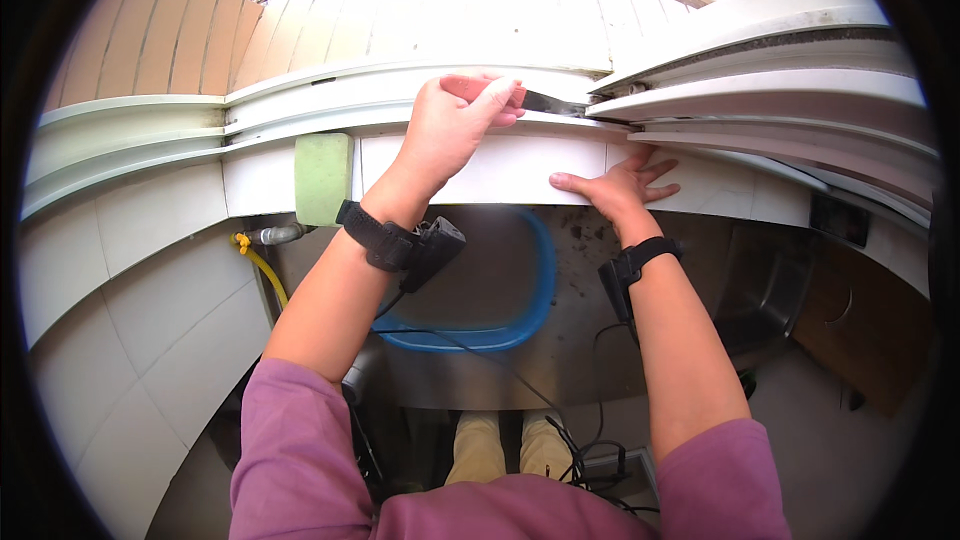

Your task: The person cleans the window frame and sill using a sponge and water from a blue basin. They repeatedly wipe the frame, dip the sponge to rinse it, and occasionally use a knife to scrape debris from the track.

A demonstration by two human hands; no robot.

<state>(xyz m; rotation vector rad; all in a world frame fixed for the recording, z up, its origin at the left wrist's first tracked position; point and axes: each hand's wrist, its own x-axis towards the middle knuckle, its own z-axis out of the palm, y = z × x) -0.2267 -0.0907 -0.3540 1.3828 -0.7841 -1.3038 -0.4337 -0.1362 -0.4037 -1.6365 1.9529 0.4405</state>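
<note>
My left hand (450, 124) grips a red-handled tool (466, 86) over the white window track (300, 116). The tool's flat dark end reaches right along the track, close to the edge of the sliding sashes (765, 94); I cannot tell whether it is a blade or bristles. My right hand (626, 184) is spread with its palm towards the white tiled sill (480, 169), its fingers just below the sashes. To the left of my left forearm, a light green sponge-like block (322, 174) lies on the sill, overhanging its front edge.
Below the sill a blue basin (547, 262) of murky water stands on a metal surface (585, 367) with dark dirt specks. A yellow hose (268, 274) joins a metal tap (279, 234) at left. Black cables (510, 367) hang from both wrist straps. A brown board (855, 322) is at right.
</note>
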